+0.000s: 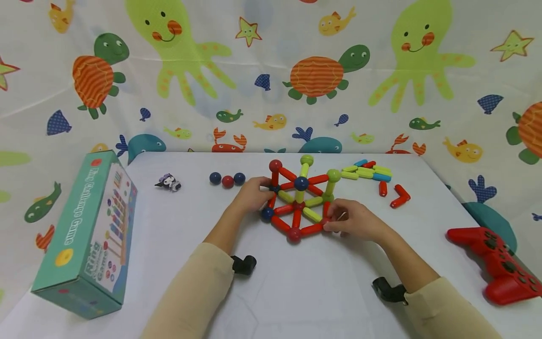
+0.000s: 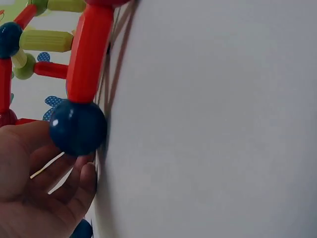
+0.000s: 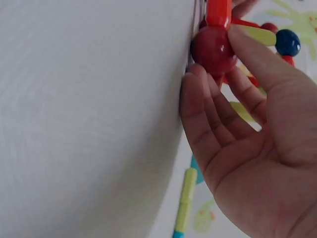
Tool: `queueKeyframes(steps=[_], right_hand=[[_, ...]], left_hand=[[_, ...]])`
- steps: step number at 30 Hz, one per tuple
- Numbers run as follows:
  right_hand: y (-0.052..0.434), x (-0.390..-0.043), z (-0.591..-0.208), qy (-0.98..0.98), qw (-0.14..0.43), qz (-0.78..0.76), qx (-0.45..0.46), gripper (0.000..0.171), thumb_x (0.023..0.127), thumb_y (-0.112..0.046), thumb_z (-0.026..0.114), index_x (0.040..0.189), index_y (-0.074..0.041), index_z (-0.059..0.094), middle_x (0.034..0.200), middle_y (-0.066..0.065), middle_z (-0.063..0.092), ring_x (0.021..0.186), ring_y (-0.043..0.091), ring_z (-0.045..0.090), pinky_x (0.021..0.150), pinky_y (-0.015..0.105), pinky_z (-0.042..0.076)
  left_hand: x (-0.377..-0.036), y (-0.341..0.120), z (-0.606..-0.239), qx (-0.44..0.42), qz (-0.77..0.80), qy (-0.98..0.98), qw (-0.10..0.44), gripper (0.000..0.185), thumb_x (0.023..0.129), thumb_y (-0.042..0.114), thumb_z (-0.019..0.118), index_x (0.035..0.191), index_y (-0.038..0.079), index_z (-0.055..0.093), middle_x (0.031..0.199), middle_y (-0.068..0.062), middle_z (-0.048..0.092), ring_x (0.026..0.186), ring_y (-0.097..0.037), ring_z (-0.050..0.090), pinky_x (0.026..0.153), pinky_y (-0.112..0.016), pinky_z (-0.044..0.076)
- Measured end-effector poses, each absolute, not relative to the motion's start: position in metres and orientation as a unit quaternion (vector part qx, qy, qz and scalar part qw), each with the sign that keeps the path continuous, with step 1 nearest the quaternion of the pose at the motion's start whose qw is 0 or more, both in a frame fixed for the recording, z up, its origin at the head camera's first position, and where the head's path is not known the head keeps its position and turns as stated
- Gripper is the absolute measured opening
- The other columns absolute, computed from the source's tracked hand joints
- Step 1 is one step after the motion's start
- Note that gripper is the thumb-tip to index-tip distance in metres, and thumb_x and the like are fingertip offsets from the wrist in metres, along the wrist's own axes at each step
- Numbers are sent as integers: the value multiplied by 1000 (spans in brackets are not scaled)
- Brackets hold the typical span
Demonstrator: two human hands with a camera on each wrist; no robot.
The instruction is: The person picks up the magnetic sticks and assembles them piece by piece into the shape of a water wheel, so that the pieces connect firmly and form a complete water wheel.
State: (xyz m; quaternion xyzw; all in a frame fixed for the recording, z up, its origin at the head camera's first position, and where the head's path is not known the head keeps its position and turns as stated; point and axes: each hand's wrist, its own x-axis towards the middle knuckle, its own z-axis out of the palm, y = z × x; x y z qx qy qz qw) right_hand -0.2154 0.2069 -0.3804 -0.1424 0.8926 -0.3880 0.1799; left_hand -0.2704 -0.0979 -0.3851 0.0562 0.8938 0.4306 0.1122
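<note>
A toy structure of balls and sticks [image 1: 297, 217] stands on the table, with a flat wheel-like base and red and lime green parts rising from it. My left hand [image 1: 255, 194] grips its back left side at a dark blue ball [image 1: 275, 188], partly hidden by the fingers. Another blue ball [image 2: 78, 127] is close in front of that hand in the left wrist view. With thumb and fingertips, my right hand [image 1: 354, 220] pinches a dark red ball [image 3: 214, 50] at the right corner of the base. A red stick [image 3: 218, 12] joins this ball.
Three loose balls [image 1: 227, 181] lie left of the structure, near a small figurine [image 1: 169, 182]. Loose sticks [image 1: 366, 173] are at the back right, with red ones [image 1: 400, 196] in front. A green game box [image 1: 84, 235] stands left; a red game controller [image 1: 495, 263] lies right.
</note>
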Motion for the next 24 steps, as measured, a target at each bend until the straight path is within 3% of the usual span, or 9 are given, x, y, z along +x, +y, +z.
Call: queueKeyframes(steps=[8, 17, 24], right_hand=[[217, -225, -381, 898, 154, -396, -116, 30, 96, -23, 74, 124, -11, 68, 124, 13, 67, 110, 28, 65, 85, 34, 61], [211, -240, -379, 903, 137, -405, -49, 39, 101, -21, 67, 139, -15, 65, 140, 18, 62, 129, 38, 56, 91, 36, 60], [214, -245, -375, 895, 130, -424, -38, 43, 102, -23, 65, 143, -11, 60, 140, 20, 62, 117, 33, 67, 90, 34, 61]], left_hand=[[-249, -112, -383, 46, 392, 916, 70, 35, 97, 20, 71, 129, 7, 67, 124, -11, 70, 115, -29, 64, 102, -46, 55], [-229, -118, -375, 58, 344, 932, 96, 20, 91, 24, 79, 103, 10, 71, 97, -6, 71, 85, -22, 63, 72, -30, 56], [-225, -120, -374, 76, 339, 933, 95, 23, 91, 26, 79, 107, 11, 71, 100, -4, 72, 87, -20, 64, 71, -29, 57]])
